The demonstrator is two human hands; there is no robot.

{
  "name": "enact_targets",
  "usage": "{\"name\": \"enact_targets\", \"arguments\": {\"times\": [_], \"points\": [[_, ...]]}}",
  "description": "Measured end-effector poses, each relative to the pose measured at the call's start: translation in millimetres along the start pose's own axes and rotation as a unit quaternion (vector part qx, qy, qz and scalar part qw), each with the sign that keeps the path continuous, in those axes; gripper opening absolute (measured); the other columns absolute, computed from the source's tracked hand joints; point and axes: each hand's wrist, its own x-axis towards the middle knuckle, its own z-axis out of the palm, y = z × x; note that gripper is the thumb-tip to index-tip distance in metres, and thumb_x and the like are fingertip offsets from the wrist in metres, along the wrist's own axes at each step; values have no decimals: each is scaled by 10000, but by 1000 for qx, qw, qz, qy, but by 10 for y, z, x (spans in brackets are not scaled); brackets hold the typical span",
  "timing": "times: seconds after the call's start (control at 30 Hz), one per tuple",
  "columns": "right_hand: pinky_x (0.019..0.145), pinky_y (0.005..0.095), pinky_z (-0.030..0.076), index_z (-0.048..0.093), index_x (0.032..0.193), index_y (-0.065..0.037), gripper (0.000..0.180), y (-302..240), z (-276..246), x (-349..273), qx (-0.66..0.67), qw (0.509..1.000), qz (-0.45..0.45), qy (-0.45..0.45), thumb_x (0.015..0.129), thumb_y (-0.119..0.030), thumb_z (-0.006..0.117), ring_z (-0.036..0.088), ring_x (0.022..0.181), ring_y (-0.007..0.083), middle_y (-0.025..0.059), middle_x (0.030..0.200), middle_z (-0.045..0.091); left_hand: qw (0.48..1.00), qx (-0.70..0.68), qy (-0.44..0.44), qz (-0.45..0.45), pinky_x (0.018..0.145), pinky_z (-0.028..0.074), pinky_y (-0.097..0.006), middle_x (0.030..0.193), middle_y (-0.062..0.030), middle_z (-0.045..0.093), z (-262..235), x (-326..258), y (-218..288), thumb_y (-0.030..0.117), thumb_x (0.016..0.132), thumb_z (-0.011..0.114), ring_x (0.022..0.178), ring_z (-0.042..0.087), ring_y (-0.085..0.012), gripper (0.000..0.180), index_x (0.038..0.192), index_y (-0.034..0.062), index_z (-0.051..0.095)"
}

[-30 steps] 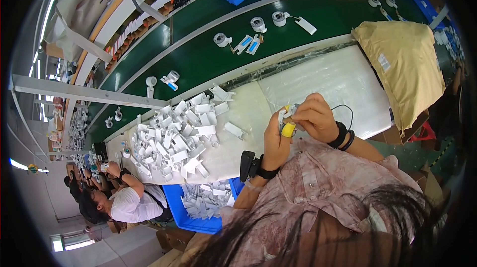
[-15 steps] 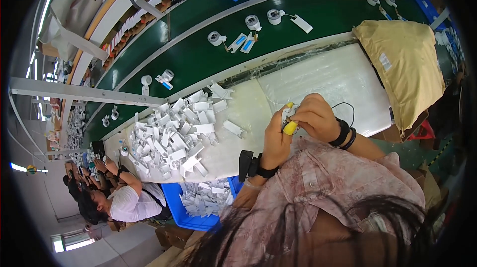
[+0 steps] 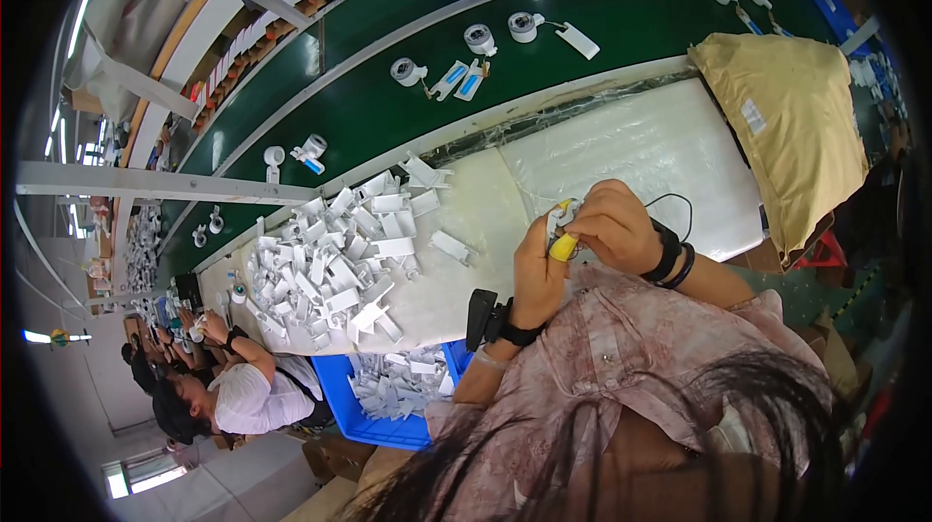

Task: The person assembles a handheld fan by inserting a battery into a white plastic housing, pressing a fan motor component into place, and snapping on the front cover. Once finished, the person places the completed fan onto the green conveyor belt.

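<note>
Close in front of my chest, my left hand (image 3: 537, 268) pinches a small white part (image 3: 561, 218) between thumb and finger. Yellow coverings show at those fingertips. My right hand (image 3: 618, 229) meets it from the right, its fingers bent and pressed against the same part. The part's exact kind is hidden by my fingers. A thin dark cable (image 3: 678, 196) loops out beside my right hand; where its end goes is hidden. To the left of my hands, a single white plastic piece (image 3: 451, 247) lies apart from a heap of white plastic pieces (image 3: 330, 265).
Beyond the pale worktable (image 3: 631, 143) runs a green conveyor belt (image 3: 359, 114) carrying round white units (image 3: 524, 27). A yellow-brown bag (image 3: 786, 124) stands at the right. A blue bin (image 3: 342, 404) of white pieces sits below the table's left part. A co-worker (image 3: 257, 396) works farther left.
The view has shifted slightly, so the heap and the belt's units appear a little farther left. Both hands stay together on the small white part, with only slight finger movement.
</note>
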Motion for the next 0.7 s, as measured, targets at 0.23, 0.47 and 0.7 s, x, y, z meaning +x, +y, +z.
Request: {"name": "enact_targets", "arguments": {"times": [0.23,0.47,0.7], "points": [[759,390,499,637,906,-58,308,60,66,6,-14,1000,-8,19,625,0,748,589,718,230,47,801,598,1000,-6,16,5,498,429,-209,812,-28,569,8,39,45,122,1010,457,643,499,-67,329,1307,-13,495],[699,377,490,638,912,-73,293,243,349,42,-12,999,42,23,645,-25,749,589,722,247,61,799,589,997,-30,69,-2,481,397,-211,775,-21,581,-124,239,-23,111,995,469,583,480,-56,313,1277,-15,522],[762,393,473,644,933,-74,199,492,510,4,5,989,132,-65,753,-81,729,590,858,303,82,902,623,993,9,87,-79,478,505,-249,930,-116,637,-1245,988,-355,139,1000,448,617,598,-126,430,1414,66,356]]}}
